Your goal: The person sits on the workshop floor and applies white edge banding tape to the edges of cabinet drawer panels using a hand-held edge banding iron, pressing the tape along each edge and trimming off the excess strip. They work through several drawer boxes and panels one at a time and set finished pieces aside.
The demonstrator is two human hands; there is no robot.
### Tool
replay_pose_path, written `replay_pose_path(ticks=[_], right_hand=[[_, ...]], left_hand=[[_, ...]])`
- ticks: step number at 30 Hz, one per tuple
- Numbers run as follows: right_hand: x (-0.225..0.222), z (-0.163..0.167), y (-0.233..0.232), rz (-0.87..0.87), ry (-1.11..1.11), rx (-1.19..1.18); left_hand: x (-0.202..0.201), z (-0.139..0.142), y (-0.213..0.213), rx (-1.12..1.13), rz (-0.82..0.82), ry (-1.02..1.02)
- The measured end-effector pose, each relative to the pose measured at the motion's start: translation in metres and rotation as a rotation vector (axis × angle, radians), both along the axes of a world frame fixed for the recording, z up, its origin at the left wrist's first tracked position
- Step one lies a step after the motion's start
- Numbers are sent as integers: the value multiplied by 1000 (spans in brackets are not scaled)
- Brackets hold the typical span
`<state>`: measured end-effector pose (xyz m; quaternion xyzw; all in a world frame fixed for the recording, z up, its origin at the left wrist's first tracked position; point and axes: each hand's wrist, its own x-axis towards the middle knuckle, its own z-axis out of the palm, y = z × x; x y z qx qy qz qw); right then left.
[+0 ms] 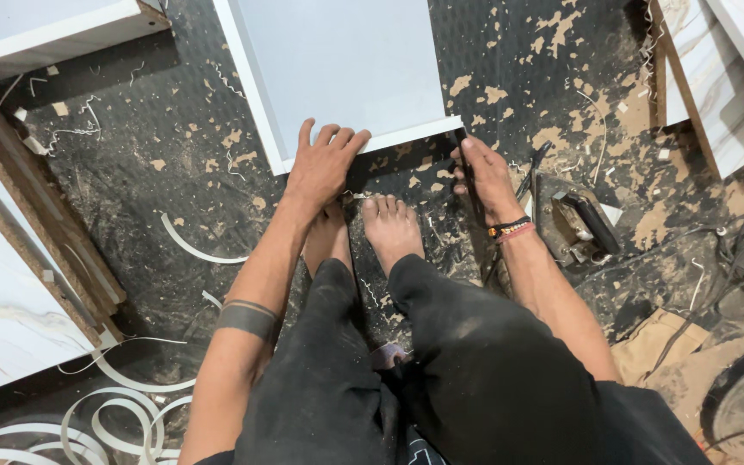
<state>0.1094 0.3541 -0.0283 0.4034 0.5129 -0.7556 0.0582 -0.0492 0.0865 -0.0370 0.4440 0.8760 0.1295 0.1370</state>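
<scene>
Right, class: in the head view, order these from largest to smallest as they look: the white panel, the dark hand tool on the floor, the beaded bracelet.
1. White panel, by far the largest.
2. Dark hand tool on the floor.
3. Beaded bracelet, the smallest, on the right hand wrist.
All lie about equally far from the camera.

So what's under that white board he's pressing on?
Around the board lies a dark floor mat strewn with wood chips, and it seems to run beneath. The left hand presses the near edge; the right hand holds a dark tool at its corner. Anything directly underneath is covered.
</scene>
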Motion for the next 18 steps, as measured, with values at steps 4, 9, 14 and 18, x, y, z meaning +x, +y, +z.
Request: replay_pose_path(ticks=[4, 9, 14, 18], right_hand=[[-4, -1, 7, 20, -19, -18], [-17, 10, 15, 108, -94, -11], [-31, 28, 15, 116, -209, 59], [-33, 33, 16, 163, -215, 64]], left_hand=[[0, -2, 0, 12, 0, 11], [-1, -4, 1, 54, 18, 5], [-3, -5, 3, 14, 18, 2], [-4, -5, 4, 1, 15, -3]])
